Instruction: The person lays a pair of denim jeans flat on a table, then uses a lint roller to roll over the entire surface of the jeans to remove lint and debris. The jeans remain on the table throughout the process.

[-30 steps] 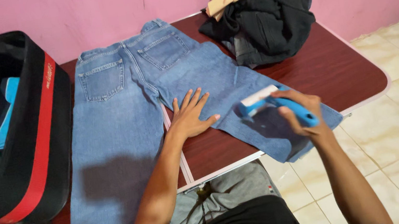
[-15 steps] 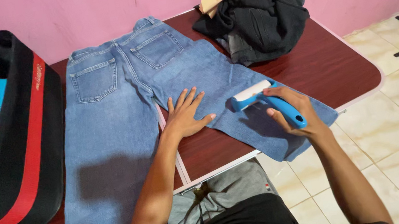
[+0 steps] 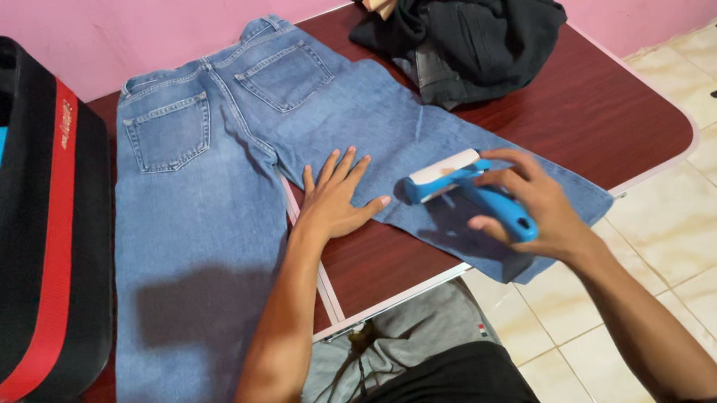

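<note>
A pair of blue jeans (image 3: 198, 206) lies back side up, spread flat on a dark red table (image 3: 611, 116), legs pointing toward me. My left hand (image 3: 335, 200) rests flat with fingers spread on the inner edge of the right leg. My right hand (image 3: 525, 205) grips the blue handle of a lint roller (image 3: 460, 184), whose white roll presses on the lower part of that same leg, just right of my left hand.
An open black suitcase (image 3: 54, 256) with a red stripe and folded clothes inside stands at the table's left. A heap of dark and yellow clothes (image 3: 467, 10) lies at the back right. Pink wall behind, tiled floor at right.
The roller has slid a little to the left along the jeans leg, nearer my left hand. My left hand stays pressed on the denim.
</note>
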